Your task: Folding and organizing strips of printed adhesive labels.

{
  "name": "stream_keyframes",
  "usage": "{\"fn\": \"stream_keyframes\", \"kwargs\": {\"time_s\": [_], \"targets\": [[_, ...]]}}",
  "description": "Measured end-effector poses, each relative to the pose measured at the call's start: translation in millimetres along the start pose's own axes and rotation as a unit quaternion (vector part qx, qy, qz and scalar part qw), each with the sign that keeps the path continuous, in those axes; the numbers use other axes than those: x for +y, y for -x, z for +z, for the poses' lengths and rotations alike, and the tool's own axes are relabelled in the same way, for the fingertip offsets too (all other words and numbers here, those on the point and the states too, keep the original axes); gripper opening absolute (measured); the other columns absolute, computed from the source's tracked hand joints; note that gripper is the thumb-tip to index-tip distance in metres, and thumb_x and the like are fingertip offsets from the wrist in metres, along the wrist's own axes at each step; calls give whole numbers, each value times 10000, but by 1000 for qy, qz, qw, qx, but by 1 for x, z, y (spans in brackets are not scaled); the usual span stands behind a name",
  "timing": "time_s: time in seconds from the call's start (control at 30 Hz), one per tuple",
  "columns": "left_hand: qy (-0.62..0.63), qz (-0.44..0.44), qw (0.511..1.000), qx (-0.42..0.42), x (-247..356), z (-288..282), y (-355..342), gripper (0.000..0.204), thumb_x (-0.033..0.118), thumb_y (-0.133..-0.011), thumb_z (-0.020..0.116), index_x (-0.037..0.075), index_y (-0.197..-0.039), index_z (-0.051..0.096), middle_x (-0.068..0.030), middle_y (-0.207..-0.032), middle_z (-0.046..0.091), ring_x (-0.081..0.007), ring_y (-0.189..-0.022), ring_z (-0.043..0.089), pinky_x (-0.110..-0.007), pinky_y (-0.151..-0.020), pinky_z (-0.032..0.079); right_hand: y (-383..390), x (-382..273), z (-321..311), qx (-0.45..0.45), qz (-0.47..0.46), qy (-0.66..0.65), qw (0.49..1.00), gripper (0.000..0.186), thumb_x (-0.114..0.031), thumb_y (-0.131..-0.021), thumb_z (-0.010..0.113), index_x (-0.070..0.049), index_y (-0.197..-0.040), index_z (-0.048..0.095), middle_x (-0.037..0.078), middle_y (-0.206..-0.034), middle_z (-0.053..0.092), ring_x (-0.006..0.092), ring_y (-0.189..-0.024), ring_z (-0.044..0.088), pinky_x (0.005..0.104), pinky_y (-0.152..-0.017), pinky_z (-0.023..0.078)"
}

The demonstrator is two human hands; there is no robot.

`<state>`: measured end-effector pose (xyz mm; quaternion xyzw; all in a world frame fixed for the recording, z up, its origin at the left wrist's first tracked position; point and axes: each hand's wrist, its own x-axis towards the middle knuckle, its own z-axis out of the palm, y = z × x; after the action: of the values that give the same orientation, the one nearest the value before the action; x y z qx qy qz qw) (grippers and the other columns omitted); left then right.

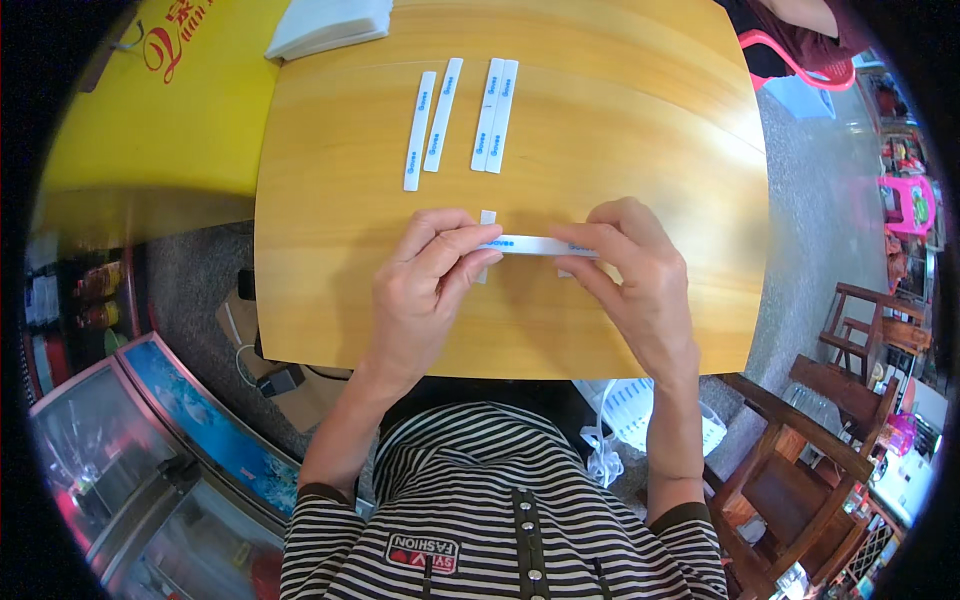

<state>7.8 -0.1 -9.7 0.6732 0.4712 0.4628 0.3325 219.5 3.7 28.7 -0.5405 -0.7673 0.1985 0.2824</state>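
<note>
A narrow flat white strip with blue print (537,245) lies crosswise between my hands above the table. My left hand (420,275) pinches its left end between thumb and fingers, and my right hand (640,268) grips its right end the same way. Under the left end an upright white piece (488,217) shows above and below my fingers. Another white piece (565,273) peeks out beneath the right end, mostly hidden. Farther off lie two separate white strips, a left one (419,132) and a slightly higher one (443,115), plus a pair of strips (494,116) side by side, touching.
The wooden table (640,120) carries a white stack of paper or cloth (330,25) at its far left corner. A yellow surface (150,110) adjoins on the left. Wooden chairs (800,470) stand at right, and a person sits on a pink chair (835,75) at the far right.
</note>
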Motion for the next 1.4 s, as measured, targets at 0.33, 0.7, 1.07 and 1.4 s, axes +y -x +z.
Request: {"fn": "stream_keyframes", "kwargs": {"time_s": [0.33,0.7,1.07,1.4], "targets": [[-7,-5,1000,-9,-3,0,-2,214,-34,-825,736,30,-1028,715,-60,-953,596,-123,-735,601,-256,-603,480,6,8,-18,-13,86,-111,990,259,-46,-760,785,-42,-1014,731,96,-896,601,220,-811,645,332,-668,536],[-21,-36,998,-38,1,-7,-4,199,-21,-825,741,27,-1016,715,-63,-941,592,-133,-751,609,-256,-608,486,6,24,-10,-7,87,-120,989,165,-80,-789,775,-51,-948,744,71,-809,598,183,-684,598,316,-580,462],[80,-74,994,-21,-5,-16,-2,300,8,-847,738,26,-1144,695,-70,-1003,586,-118,-752,593,-238,-629,490,-58,10,-13,-80,66,-64,993,348,-169,-813,763,-34,-1123,680,78,-948,633,208,-827,593,330,-725,473],[84,-113,988,66,-6,-18,0,198,72,-975,597,3,-1138,686,-78,-1012,606,-125,-799,579,-234,-675,480,-141,39,35,-34,-14,56,998,550,-249,-725,837,-23,-1174,614,137,-1109,590,335,-1082,560,404,-911,494]]}}
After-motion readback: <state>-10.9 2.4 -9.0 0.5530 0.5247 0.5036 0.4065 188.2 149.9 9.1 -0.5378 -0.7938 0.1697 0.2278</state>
